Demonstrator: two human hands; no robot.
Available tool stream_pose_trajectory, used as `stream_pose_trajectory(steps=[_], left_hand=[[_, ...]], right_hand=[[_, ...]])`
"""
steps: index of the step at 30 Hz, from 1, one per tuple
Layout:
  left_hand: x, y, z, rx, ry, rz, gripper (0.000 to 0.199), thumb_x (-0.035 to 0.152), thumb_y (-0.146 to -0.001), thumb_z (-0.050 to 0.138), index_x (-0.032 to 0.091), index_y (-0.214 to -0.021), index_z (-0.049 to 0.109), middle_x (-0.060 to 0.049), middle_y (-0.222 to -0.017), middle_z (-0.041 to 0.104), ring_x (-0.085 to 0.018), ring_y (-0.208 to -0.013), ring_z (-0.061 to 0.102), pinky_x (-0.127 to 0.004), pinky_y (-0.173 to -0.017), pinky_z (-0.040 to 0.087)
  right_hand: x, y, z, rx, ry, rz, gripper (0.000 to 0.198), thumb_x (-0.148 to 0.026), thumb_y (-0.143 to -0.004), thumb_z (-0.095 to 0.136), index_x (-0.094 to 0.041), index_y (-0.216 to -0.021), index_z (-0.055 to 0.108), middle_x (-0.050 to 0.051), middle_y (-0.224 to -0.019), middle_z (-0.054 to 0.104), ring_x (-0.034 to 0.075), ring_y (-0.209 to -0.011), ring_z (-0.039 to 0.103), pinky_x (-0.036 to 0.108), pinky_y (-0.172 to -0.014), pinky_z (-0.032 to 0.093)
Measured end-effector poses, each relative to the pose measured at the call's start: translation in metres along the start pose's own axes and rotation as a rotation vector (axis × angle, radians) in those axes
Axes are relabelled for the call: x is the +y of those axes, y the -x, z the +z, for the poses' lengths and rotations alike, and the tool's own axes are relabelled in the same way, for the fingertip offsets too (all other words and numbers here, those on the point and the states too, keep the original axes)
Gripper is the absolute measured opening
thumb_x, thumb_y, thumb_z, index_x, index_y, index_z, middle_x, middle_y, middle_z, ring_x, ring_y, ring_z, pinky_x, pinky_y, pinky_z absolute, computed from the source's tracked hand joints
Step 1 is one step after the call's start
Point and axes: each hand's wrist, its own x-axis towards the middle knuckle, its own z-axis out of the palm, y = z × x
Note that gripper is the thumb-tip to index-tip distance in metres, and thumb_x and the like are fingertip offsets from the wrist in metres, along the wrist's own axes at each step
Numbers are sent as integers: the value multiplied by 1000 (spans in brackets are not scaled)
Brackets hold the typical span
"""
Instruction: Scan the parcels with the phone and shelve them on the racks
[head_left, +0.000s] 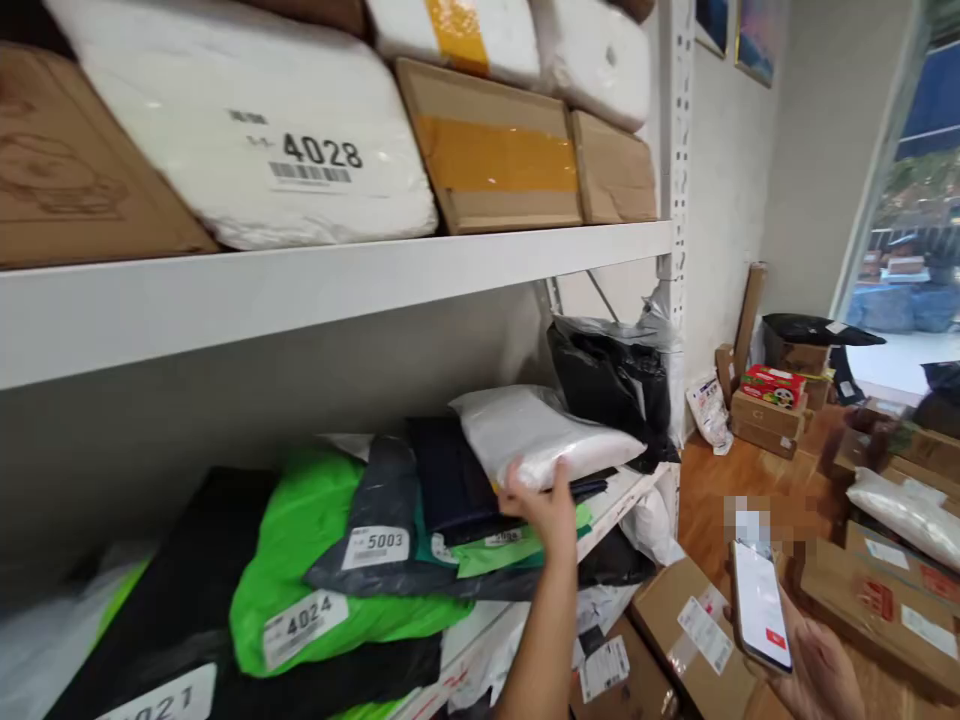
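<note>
The white parcel (pixel 544 430) lies atop the pile on the lower shelf (pixel 487 625), just beyond the nearer left hand (pixel 541 507), long axis running left to right across it; that hand, half spread, touches its near edge, grip uncertain; the right hand (pixel 816 650), well apart, clasps a phone (pixel 761 605).

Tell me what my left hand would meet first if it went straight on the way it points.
The white package, which your left hand already touches at its near edge. Behind that, the wall looks next, though depth is hard to judge here.
</note>
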Motion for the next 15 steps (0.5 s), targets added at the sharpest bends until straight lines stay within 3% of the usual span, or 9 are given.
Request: stream_pose_trajectory(steps=[2,4,9,11,15], left_hand=[[13,-4,31,-60,-16,141,38,38,-80,73,18,-109,58,-20,-145,31,-37,-143,31,-54,-119,30],[30,-2,56,-162,-32,303,25,29,-85,67,19,-107,59,-19,-152,24,-38,-147,27,-55,-119,27],[46,6,81,-204,-43,473,34,29,-90,64,20,-121,57,-21,-155,24,-39,-149,21,-60,-119,25],[37,3,79,-203,67,448,28,35,-96,54,19,-119,53,-22,-152,32,-34,-148,28,-55,-118,30],[2,-27,66,-144,207,67,35,41,-101,32,19,-127,39,-24,-145,43,-23,-126,57,-42,-103,49]], right_hand=[[-5,-9,11,-9,22,66,138,-58,-43,86,-31,-160,16,19,-127,71,40,-99,73,39,-60,57],[-11,-16,21,-9,49,100,146,-57,-42,86,-32,-160,3,20,-126,71,43,-96,73,38,-50,54],[-20,-39,35,-27,101,103,153,-56,-40,86,-32,-159,-8,22,-122,70,47,-91,72,38,-40,51],[-22,-51,35,-94,136,60,147,-57,-48,84,-32,-160,-7,20,-120,70,41,-82,73,33,-37,48],[-25,-73,46,-450,216,143,129,-63,-59,81,-31,-161,8,18,-120,71,32,-76,74,24,-35,43]])
